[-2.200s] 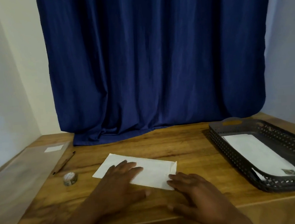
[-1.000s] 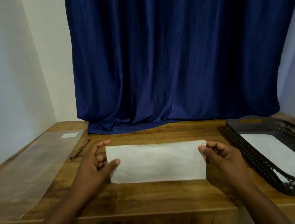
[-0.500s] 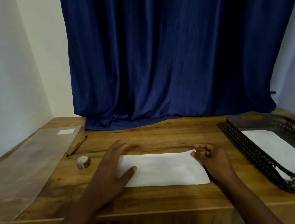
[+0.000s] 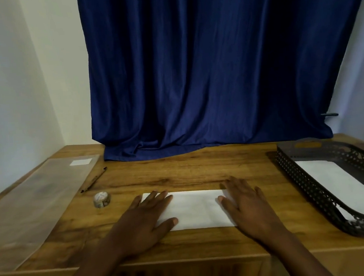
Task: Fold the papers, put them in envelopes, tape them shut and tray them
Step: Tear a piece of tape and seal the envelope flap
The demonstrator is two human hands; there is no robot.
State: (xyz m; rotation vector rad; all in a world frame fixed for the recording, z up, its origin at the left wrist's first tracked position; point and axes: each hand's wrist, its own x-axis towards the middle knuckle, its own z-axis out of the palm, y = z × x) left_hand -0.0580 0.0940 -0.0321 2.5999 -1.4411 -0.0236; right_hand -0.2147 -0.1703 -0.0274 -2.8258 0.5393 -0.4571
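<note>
fingers of our left hand lie straight and spread on the near-left end of the white envelope; our right hand presses flat on its right end, fingers loosely apart. the envelope lies flat on the wooden table, and from here we can't tell whether its flap is taped. the tape roll stands just left of it, untouched. the black tray at right already holds one white envelope with a dark patch at its near corner, perhaps tape. we judge one done, this one awaiting sealing and traying.
</note>
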